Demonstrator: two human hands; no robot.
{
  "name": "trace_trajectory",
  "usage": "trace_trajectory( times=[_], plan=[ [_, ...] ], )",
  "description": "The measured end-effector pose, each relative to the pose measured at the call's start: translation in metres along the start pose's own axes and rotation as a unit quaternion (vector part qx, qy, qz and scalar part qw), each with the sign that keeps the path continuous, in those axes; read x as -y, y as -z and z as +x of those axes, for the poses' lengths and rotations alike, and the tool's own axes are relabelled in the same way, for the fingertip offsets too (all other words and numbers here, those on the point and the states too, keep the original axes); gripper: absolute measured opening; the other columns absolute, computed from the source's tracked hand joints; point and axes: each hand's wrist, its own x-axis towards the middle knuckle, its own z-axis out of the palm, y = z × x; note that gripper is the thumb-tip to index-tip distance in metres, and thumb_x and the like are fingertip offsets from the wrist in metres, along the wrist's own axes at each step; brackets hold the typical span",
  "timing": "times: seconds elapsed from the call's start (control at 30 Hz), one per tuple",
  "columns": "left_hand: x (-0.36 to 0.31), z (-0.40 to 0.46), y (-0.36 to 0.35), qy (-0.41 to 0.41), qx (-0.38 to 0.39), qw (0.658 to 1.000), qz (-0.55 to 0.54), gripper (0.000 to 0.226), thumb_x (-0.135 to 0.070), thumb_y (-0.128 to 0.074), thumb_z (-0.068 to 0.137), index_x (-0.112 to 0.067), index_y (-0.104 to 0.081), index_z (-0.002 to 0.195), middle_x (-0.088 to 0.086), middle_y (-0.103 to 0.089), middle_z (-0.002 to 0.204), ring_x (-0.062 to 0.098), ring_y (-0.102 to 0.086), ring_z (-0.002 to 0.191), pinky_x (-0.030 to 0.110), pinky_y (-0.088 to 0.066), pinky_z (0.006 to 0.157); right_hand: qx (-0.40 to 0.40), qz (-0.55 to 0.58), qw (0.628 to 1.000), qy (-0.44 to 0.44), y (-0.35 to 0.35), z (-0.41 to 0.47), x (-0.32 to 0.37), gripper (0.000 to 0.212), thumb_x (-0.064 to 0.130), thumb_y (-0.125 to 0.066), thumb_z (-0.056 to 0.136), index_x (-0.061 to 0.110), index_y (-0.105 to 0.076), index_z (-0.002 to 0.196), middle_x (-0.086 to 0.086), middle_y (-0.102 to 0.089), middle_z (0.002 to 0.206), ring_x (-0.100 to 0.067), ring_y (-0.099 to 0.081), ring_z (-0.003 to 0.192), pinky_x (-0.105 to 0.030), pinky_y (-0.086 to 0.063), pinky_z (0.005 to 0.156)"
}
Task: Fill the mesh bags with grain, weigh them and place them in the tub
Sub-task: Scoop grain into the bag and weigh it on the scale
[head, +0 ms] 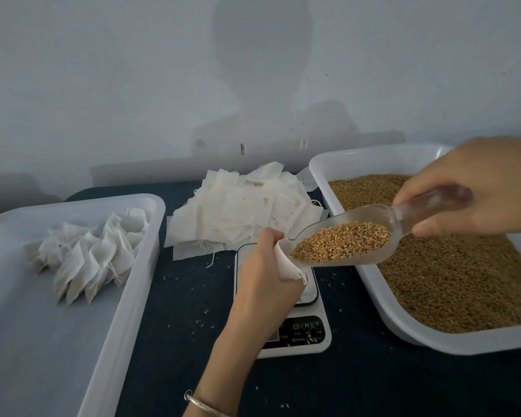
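Note:
My left hand (263, 273) grips a white mesh bag (288, 263) with its mouth held open over the white kitchen scale (301, 332). My right hand (475, 188) holds the handle of a clear plastic scoop (373, 219) full of brown grain (342, 242); the scoop's tip touches the bag's mouth. A white tub (325, 167) on the right holds a deep layer of grain (451, 281). Another white tub (133, 281) on the left holds several filled, tied bags (88, 260).
A loose pile of empty white mesh bags (247, 209) lies behind the scale, against the pale wall. The table is covered by a dark blue cloth (190, 296) with stray grains scattered on it. A bangle (205, 404) circles my left wrist.

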Motion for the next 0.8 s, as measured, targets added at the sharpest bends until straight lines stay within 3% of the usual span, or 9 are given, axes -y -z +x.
trace_trajectory(
  times=[0.17,0.33,0.57,0.7,0.8],
  plan=[
    [0.0,-0.001,0.0,-0.005,0.003,1.0,0.002,0.043,-0.005,-0.065,0.079,-0.03,-0.041,0.105,-0.011,-0.057,0.094,0.007,-0.058,0.076,0.008,-0.042,0.051,0.016,-0.017,1.0,0.001,0.002,0.001,0.002,0.041,0.071,-0.048,0.058,0.071,-0.048,0.098,0.046,-0.056,0.086,0.019,-0.051,0.084,-0.025,-0.049,0.068],
    [-0.002,-0.002,-0.001,-0.015,0.006,1.0,-0.008,0.043,-0.004,-0.065,0.079,-0.033,-0.04,0.097,-0.015,-0.058,0.085,-0.012,-0.054,0.078,0.008,-0.043,0.052,0.015,-0.021,1.0,0.0,0.006,-0.001,0.009,0.042,0.068,-0.05,0.057,0.072,-0.045,0.099,0.051,-0.052,0.084,0.022,-0.049,0.085,-0.022,-0.045,0.065],
    [0.001,-0.003,-0.003,-0.012,0.011,1.0,-0.014,0.039,-0.004,-0.064,0.082,-0.031,-0.04,0.095,-0.007,-0.059,0.091,-0.012,-0.053,0.075,0.01,-0.043,0.051,0.014,-0.038,0.999,0.002,0.01,-0.001,0.013,0.04,0.067,-0.05,0.057,0.073,-0.043,0.096,0.048,-0.054,0.083,0.021,-0.05,0.083,-0.02,-0.044,0.064],
    [0.002,-0.003,-0.004,-0.019,0.007,1.0,-0.021,0.037,-0.003,-0.064,0.082,-0.026,-0.041,0.101,-0.01,-0.058,0.092,-0.012,-0.053,0.077,0.009,-0.043,0.053,0.026,-0.06,0.998,0.003,0.011,0.001,0.013,0.03,0.066,-0.05,0.058,0.063,-0.058,0.087,0.05,-0.051,0.077,0.024,-0.048,0.08,-0.019,-0.04,0.06],
    [0.002,-0.003,-0.004,-0.018,0.006,0.999,-0.029,0.038,-0.002,-0.063,0.082,-0.026,-0.041,0.101,-0.01,-0.058,0.093,-0.013,-0.054,0.078,0.009,-0.044,0.053,0.042,-0.075,0.996,0.003,0.011,0.003,0.014,0.026,0.065,-0.051,0.059,0.059,-0.06,0.083,0.051,-0.05,0.075,0.025,-0.047,0.079,-0.018,-0.037,0.058]
  ],
)
